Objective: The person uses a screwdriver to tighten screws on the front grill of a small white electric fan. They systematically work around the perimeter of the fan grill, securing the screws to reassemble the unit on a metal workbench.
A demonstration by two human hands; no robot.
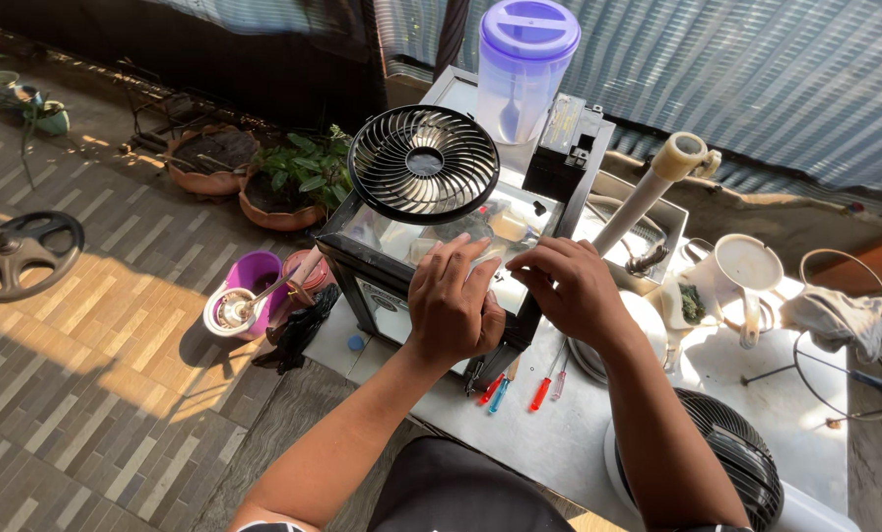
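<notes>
A black box-shaped device [362, 258] with a clear top panel stands on the table, and a round black fan grille [423, 163] rises from its far side. My left hand [451, 305] lies flat on the near edge of the clear top, fingers spread over it. My right hand [569, 288] rests beside it on the right part of the same panel, fingertips pressing down. Neither hand holds a tool. Small parts show through the clear top, partly hidden by my fingers.
Several small screwdrivers [539, 392] with red and blue handles lie on the white table [805, 424]. A purple-lidded jug [524, 69], a white pipe [648, 192], a fan guard [741, 463], a cloth [840, 317] and potted plants [298, 182] surround it.
</notes>
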